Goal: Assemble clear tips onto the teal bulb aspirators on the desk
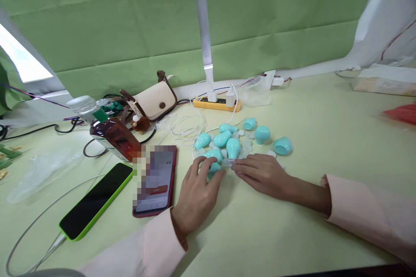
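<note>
My left hand point(199, 192) curls its fingers and thumb round a glossy turquoise bulb-shaped piece point(214, 168), partly hidden by the fingers. Close by on the right, my right hand point(264, 175) pinches a small clear plastic piece point(228, 163) between thumb and fingertips. The clear piece lies right beside the held bulb; whether they touch I cannot tell. Several more turquoise bulbs lie just beyond both hands, among them one pointing toward me point(233, 148) and an open-ended one point(282, 146) at the right. Small translucent bits point(247, 143) are scattered between them.
Left of my left hand lie a red-cased phone point(159, 186) with a lit screen and a green-cased phone point(97, 201) on a cable. Behind them are a tilted amber bottle point(115, 136) and a cream bag point(152, 100). A yellow power strip point(217, 103) sits at the back.
</note>
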Demonstrator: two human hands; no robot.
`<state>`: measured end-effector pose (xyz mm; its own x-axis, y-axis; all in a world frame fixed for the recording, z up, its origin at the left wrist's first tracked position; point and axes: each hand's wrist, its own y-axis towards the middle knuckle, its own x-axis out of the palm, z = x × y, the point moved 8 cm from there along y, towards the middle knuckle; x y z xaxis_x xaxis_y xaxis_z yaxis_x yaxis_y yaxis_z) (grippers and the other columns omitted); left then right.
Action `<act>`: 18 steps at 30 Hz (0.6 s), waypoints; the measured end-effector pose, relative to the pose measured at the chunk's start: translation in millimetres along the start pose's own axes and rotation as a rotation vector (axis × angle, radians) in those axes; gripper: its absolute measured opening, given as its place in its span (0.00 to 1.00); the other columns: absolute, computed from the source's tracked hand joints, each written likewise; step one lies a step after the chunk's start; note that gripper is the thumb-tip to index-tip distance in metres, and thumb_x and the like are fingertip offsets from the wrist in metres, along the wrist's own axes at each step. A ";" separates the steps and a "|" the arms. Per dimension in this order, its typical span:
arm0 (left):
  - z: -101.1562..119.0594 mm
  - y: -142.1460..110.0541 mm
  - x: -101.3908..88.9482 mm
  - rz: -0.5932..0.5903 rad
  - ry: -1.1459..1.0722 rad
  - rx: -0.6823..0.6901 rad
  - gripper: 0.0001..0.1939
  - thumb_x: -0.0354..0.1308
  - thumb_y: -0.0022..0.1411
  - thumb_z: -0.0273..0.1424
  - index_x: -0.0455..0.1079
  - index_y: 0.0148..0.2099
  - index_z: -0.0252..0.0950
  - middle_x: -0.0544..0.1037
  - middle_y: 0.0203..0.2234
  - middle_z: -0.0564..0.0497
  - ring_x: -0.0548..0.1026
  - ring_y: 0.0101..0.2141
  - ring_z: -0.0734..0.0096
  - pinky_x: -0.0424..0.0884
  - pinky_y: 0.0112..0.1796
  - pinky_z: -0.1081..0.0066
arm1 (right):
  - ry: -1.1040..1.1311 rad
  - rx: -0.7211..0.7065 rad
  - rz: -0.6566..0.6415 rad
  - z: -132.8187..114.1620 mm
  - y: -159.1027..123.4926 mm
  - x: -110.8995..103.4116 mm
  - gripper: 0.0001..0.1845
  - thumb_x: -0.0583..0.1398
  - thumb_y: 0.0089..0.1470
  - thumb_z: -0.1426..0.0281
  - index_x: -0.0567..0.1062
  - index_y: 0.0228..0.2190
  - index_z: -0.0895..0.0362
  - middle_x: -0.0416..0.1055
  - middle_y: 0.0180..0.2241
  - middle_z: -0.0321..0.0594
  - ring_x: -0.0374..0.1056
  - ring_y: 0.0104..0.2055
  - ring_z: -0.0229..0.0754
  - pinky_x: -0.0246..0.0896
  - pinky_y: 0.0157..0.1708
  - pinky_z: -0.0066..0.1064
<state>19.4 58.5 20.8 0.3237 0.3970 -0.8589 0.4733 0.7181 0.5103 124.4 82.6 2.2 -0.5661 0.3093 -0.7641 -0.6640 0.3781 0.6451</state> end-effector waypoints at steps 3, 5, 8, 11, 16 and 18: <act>-3.7 -0.2 2.1 -0.020 -0.122 -0.035 0.10 0.48 0.55 0.22 0.64 0.40 0.34 0.65 0.39 0.43 0.63 0.41 0.61 0.67 0.37 0.61 | 0.108 0.087 0.059 7.4 -0.2 -4.1 0.08 0.54 0.49 0.75 0.70 0.33 0.57 0.72 0.31 0.38 0.68 0.32 0.38 0.62 0.30 0.29; -4.4 -0.8 -1.0 0.015 -0.149 -0.056 0.11 0.49 0.54 0.22 0.63 0.42 0.34 0.64 0.41 0.42 0.61 0.43 0.60 0.66 0.40 0.59 | 0.219 0.138 0.069 10.6 0.3 -4.9 0.08 0.54 0.49 0.75 0.70 0.33 0.57 0.72 0.30 0.39 0.68 0.32 0.37 0.64 0.29 0.28; 5.8 -2.8 -8.1 0.068 -0.117 0.009 0.12 0.50 0.53 0.22 0.64 0.42 0.33 0.64 0.43 0.41 0.58 0.46 0.56 0.64 0.42 0.55 | 0.363 0.178 0.086 10.6 1.0 -5.9 0.08 0.54 0.49 0.74 0.70 0.34 0.56 0.72 0.30 0.39 0.68 0.33 0.37 0.65 0.32 0.28; 20.6 -6.4 -11.8 0.074 -0.111 0.126 0.12 0.52 0.52 0.21 0.64 0.42 0.31 0.67 0.42 0.40 0.59 0.44 0.56 0.65 0.41 0.57 | 0.386 0.215 0.094 9.7 0.1 -6.1 0.12 0.55 0.49 0.72 0.69 0.38 0.55 0.73 0.32 0.39 0.69 0.35 0.39 0.65 0.34 0.31; 31.0 -11.5 -18.7 0.160 -0.077 0.242 0.10 0.53 0.50 0.18 0.66 0.37 0.30 0.71 0.36 0.41 0.63 0.38 0.60 0.68 0.34 0.62 | 0.340 0.332 0.157 16.5 -1.3 -13.7 0.16 0.57 0.47 0.71 0.67 0.41 0.54 0.72 0.35 0.39 0.69 0.35 0.39 0.66 0.34 0.30; 32.8 -10.6 -13.9 0.100 -0.068 0.262 0.08 0.53 0.52 0.19 0.67 0.37 0.29 0.71 0.34 0.42 0.63 0.36 0.61 0.68 0.33 0.63 | 0.374 0.382 0.171 19.4 -0.2 -16.9 0.15 0.58 0.46 0.70 0.67 0.39 0.55 0.72 0.36 0.39 0.68 0.36 0.39 0.65 0.36 0.30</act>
<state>36.8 26.6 28.9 0.4291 0.4128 -0.8034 0.6293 0.5014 0.5938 143.6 94.2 14.9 -0.8309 0.0898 -0.5491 -0.3629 0.6605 0.6573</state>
